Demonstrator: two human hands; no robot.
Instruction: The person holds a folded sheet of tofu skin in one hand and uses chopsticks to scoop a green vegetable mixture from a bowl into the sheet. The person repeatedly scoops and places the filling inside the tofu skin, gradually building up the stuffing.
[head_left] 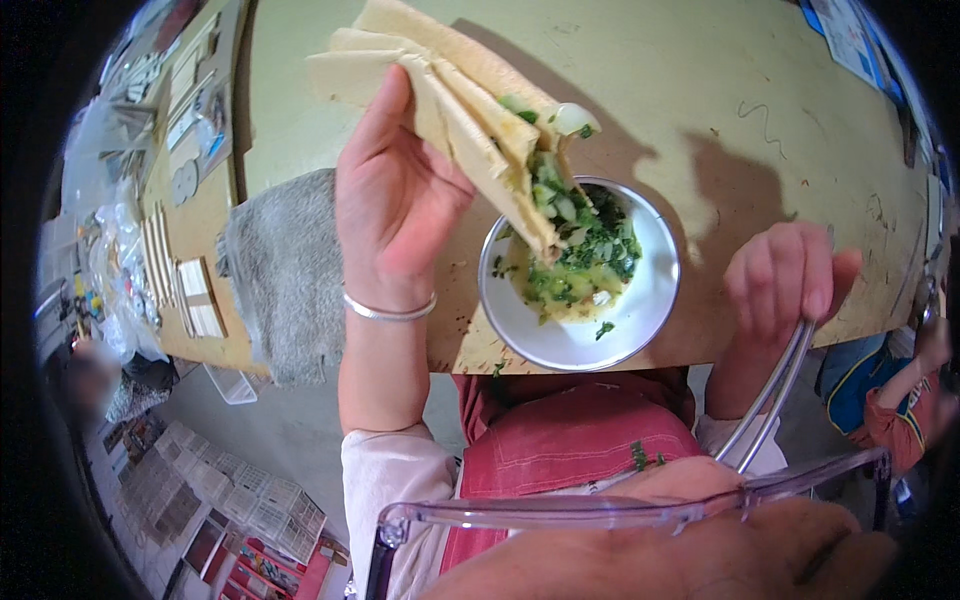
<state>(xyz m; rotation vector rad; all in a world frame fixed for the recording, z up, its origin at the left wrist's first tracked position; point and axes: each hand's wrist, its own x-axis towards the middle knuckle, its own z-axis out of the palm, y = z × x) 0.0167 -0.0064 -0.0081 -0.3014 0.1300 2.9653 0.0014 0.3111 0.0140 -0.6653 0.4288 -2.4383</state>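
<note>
My left hand grips a stack of pale, folded flatbread held tilted over the bowl. Chopped greens and pale onion-like pieces poke out of its lower end. Beneath it stands a white metal bowl with a thin rim, holding chopped greens in yellowish liquid. To the right of the bowl, my right hand is closed round two thin metal rods that look like chopsticks. They slant away from the bowl, toward me. The bread hides part of the bowl's far left side.
A grey towel lies left of the bowl on the yellowish table. Wooden sticks and plastic bags are at the far left. Green bits lie on my red apron. Another person's arm shows at the right.
</note>
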